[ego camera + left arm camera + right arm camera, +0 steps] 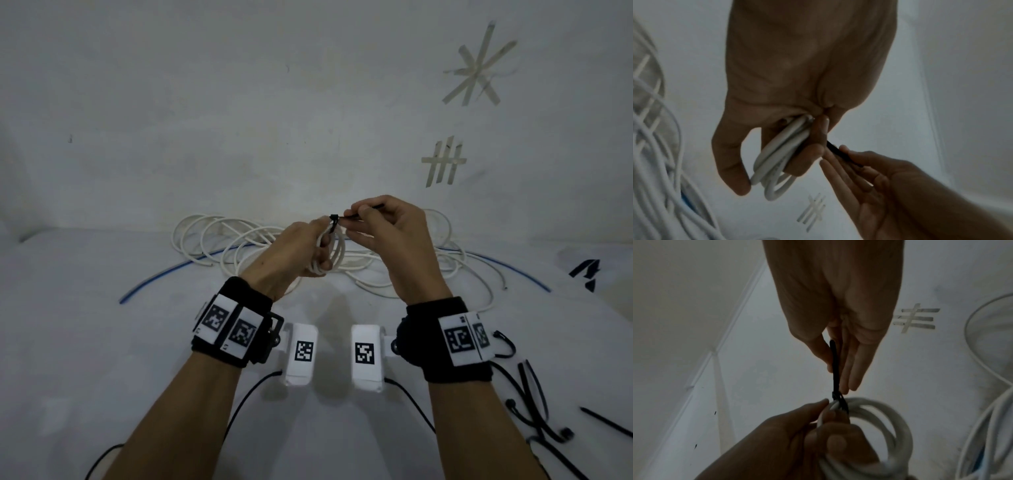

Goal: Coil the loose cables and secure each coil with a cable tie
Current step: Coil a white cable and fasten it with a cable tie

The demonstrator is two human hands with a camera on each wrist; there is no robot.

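My left hand [310, 248] grips a small coil of white cable [330, 255], raised above the table. The same coil [777, 155] runs through the curled fingers in the left wrist view. A black cable tie [346, 217] is looped round the top of the coil, its head against the cable. My right hand [368, 214] pinches the tie's tail between thumb and fingers, to the right of the coil. In the right wrist view the black cable tie [835, 369] runs straight from the fingers down to the white coil [879, 426].
A heap of loose white cable [233, 243] lies on the white table behind my hands, with a blue cable [171, 274] curving under it. Several spare black cable ties [534, 407] lie at the right front. Tape marks [445, 161] are stuck on the wall.
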